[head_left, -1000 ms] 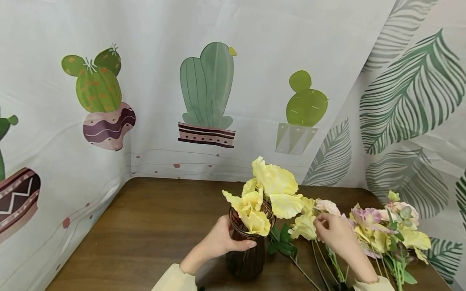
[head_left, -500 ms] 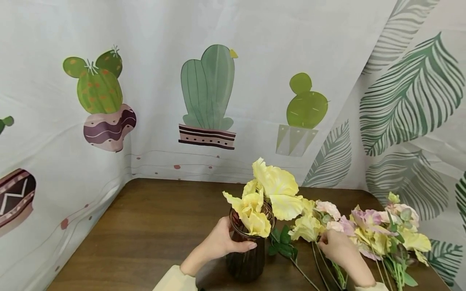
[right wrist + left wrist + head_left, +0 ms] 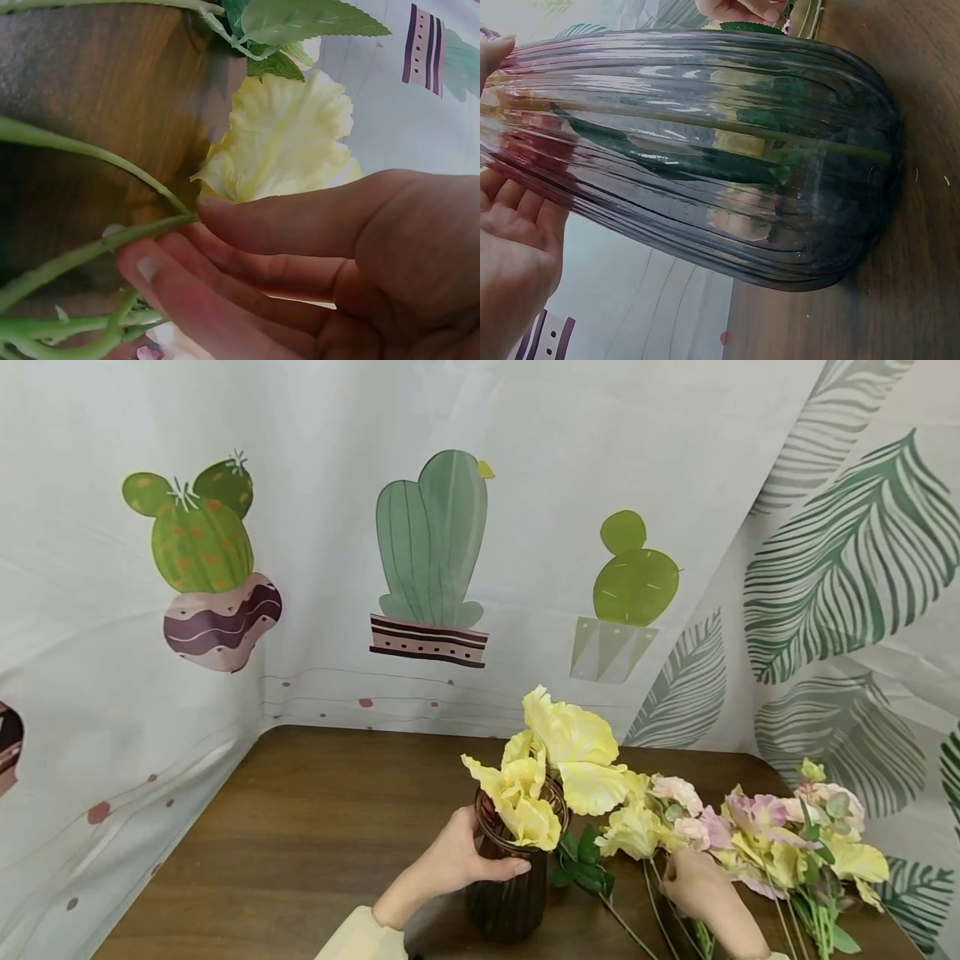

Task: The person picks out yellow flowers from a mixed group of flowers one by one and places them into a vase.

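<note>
A dark, ribbed glass vase (image 3: pixel 510 906) stands upright on the table, with large yellow flowers (image 3: pixel 528 797) rising out of its mouth. Just below the rim, my left hand (image 3: pixel 459 860) grips it, thumb across the near side. Through the glass, the left wrist view shows a stem (image 3: pixel 810 141) and a dark green leaf (image 3: pixel 682 161) inside. To the right of the vase, my right hand (image 3: pixel 697 887) pinches a green stem (image 3: pixel 82 259) between thumb and fingers, just below a yellow flower (image 3: pixel 289 142). That bloom lies over the table in the head view.
Pink, purple and yellow artificial flowers (image 3: pixel 761 818) lie along the table's right side, their stems toward me. A leafy green sprig (image 3: pixel 588 864) lies between vase and right hand. Behind the brown table (image 3: pixel 300 835) hangs a cactus-printed cloth (image 3: pixel 322 552).
My right hand has come down from the yellow bloom toward me, onto the stem below it, uncovering pink flowers behind. The left hand and vase have stayed in place.
</note>
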### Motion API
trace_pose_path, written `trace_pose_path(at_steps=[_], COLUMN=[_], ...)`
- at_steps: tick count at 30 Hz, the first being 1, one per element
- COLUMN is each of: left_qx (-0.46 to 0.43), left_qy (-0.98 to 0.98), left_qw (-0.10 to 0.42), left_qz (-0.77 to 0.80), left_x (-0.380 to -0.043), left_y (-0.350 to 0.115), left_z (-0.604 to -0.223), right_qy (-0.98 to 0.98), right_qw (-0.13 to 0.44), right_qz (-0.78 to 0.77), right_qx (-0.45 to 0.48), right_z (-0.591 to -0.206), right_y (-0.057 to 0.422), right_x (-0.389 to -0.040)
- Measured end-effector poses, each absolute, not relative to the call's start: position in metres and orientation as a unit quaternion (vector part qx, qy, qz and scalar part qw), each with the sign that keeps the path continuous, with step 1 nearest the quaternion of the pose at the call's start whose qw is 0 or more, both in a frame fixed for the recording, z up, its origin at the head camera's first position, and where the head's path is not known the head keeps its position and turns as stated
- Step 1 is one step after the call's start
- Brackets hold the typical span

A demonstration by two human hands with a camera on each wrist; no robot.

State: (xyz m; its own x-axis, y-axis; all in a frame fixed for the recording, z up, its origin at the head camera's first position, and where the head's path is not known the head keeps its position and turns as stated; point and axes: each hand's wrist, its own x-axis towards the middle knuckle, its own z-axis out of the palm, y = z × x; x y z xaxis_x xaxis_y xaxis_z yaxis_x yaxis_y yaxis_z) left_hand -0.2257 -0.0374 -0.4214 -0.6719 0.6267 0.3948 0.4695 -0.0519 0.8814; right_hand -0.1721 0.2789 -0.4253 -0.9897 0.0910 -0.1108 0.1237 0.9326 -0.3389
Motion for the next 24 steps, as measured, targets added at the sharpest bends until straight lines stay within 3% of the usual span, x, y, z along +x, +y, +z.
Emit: trace_pose_path(at_steps=[14,24], left_qx=[0.392,0.401], left_qy=[0.684,0.689], left_qw=[0.071,0.054], left_qz=[0.611,0.601], left_x=[-0.2248,-0.2264], left_y=[-0.036,-0.0359], left_z=[-0.4206,-0.4242], right_qy=[0.985,0.965], right_qw=[0.015,0.071], right_qz=[-0.168,-0.239], right_qx=[0.044,0.079], right_z=[-0.4275,-0.419], right_y=[0.2775,0.2746], right_x=[-0.172,-0.1731])
